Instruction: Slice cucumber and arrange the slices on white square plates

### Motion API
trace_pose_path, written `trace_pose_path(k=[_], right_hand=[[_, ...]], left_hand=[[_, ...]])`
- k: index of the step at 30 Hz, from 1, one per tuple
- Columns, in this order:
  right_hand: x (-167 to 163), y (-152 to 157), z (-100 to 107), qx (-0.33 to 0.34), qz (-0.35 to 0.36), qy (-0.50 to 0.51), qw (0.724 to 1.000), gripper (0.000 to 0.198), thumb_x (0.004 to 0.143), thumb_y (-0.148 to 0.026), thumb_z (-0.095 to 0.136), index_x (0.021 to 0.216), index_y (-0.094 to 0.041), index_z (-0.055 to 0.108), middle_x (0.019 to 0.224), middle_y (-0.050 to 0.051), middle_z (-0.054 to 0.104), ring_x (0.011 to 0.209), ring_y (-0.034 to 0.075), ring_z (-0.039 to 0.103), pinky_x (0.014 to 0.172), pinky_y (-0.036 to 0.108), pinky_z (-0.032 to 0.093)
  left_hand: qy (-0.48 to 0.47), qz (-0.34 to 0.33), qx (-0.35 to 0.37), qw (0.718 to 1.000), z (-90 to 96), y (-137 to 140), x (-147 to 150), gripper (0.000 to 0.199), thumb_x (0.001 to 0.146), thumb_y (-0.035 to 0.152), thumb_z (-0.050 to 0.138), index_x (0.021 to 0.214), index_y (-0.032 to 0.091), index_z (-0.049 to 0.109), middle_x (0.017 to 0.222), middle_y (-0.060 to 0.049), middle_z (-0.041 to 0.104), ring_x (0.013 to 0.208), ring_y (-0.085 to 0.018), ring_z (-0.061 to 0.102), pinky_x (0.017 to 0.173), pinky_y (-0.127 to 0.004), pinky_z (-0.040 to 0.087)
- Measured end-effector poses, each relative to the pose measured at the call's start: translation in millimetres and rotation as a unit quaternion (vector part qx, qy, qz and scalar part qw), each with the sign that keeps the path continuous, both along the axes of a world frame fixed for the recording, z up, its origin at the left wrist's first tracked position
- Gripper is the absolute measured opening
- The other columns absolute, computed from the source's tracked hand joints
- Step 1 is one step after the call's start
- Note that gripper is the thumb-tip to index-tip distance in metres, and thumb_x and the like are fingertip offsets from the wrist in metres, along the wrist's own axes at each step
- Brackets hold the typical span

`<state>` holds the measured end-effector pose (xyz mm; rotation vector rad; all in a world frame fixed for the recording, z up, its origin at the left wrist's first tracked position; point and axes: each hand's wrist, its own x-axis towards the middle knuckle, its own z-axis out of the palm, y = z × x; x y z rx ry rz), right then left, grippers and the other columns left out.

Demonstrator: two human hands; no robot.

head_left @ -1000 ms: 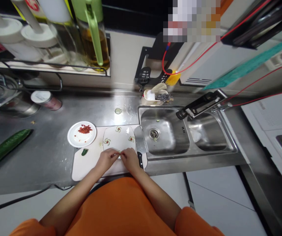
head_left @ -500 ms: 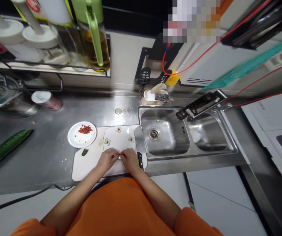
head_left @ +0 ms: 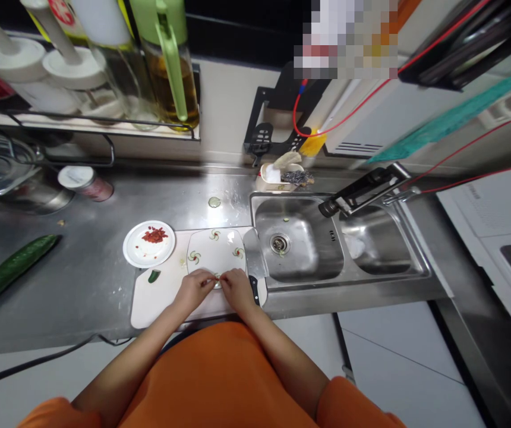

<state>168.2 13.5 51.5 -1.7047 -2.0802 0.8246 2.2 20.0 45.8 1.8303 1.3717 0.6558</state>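
Note:
My left hand [head_left: 195, 289] and my right hand [head_left: 236, 290] meet over the near edge of a white square plate [head_left: 215, 249], fingertips pinched close together. Between them a small green-and-white garnish, likely thin cucumber slices [head_left: 217, 279], partly shows; which fingers hold it is hidden. Elsewhere on the plate are several curved green pieces with red centres [head_left: 194, 257]. The plate rests on a white cutting board [head_left: 157, 303]. On the board's right lies a cleaver [head_left: 255, 254], its black handle beside my right hand. A cucumber end [head_left: 153, 276] lies on the left.
Left of the square plate stands a round white plate [head_left: 137, 252] with chopped red bits [head_left: 155, 235]. A whole cucumber [head_left: 12, 270] lies farther left on the steel counter [head_left: 95, 267]. A double sink [head_left: 300, 238] borders the board on the right. One pale slice [head_left: 214, 202] lies behind.
My right hand's fingertips have shifted very slightly to the right, apart from the left ones. Everything else looks the same.

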Motion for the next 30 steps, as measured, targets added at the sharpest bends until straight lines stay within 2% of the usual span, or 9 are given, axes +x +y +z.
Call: trace_pose_path(k=[8, 15, 20, 25, 30], right_hand=[[2, 0, 2, -0.006, 0.002, -0.003, 1.000, 0.015, 0.086, -0.017, 0.050, 0.078, -0.017, 0.062, 0.073, 0.002, 0.058, 0.076, 0.015, 0.050, 0.073, 0.027, 0.034], [7, -1, 3, -0.004, -0.011, -0.004, 1.000, 0.015, 0.085, -0.018, 0.050, 0.078, -0.018, 0.063, 0.074, 0.003, 0.059, 0.076, 0.015, 0.050, 0.074, 0.027, 0.035], [16, -5, 4, 0.000, -0.035, 0.019, 0.999, 0.014, 0.082, -0.015, 0.051, 0.077, -0.018, 0.064, 0.074, 0.003, 0.060, 0.078, 0.015, 0.052, 0.074, 0.026, 0.036], [27, -10, 6, 0.010, -0.062, 0.040, 0.997, 0.015, 0.081, -0.014, 0.049, 0.075, -0.018, 0.063, 0.074, 0.003, 0.060, 0.078, 0.016, 0.053, 0.073, 0.025, 0.038], [38, -15, 10, 0.017, -0.107, 0.046, 0.993, 0.017, 0.080, -0.014, 0.047, 0.081, -0.018, 0.063, 0.078, 0.005, 0.062, 0.078, 0.017, 0.054, 0.072, 0.027, 0.040]], left_hand=[[0.004, 0.007, -0.002, 1.000, 1.8, 0, 0, 0.013, 0.079, 0.024, 0.056, 0.081, 0.020, 0.068, 0.080, -0.002, 0.068, 0.069, -0.012, 0.060, 0.066, -0.023, 0.047], [-0.009, 0.030, -0.006, 0.999, 13.8, -2, -1, 0.013, 0.078, 0.024, 0.056, 0.081, 0.021, 0.068, 0.080, -0.002, 0.067, 0.068, -0.012, 0.059, 0.063, -0.022, 0.046], [0.001, 0.084, -0.002, 0.996, 19.0, -10, -13, 0.014, 0.078, 0.027, 0.055, 0.078, 0.020, 0.067, 0.080, -0.002, 0.066, 0.061, -0.011, 0.055, 0.058, -0.022, 0.044], [0.021, 0.141, 0.006, 0.990, 17.9, -20, -32, 0.017, 0.078, 0.030, 0.053, 0.081, 0.021, 0.066, 0.080, -0.002, 0.065, 0.059, -0.011, 0.052, 0.061, -0.024, 0.043], [0.054, 0.230, -0.046, 0.971, 14.3, -27, -46, 0.026, 0.078, 0.040, 0.054, 0.090, 0.021, 0.065, 0.071, 0.000, 0.061, 0.061, -0.014, 0.053, 0.063, -0.026, 0.043]])
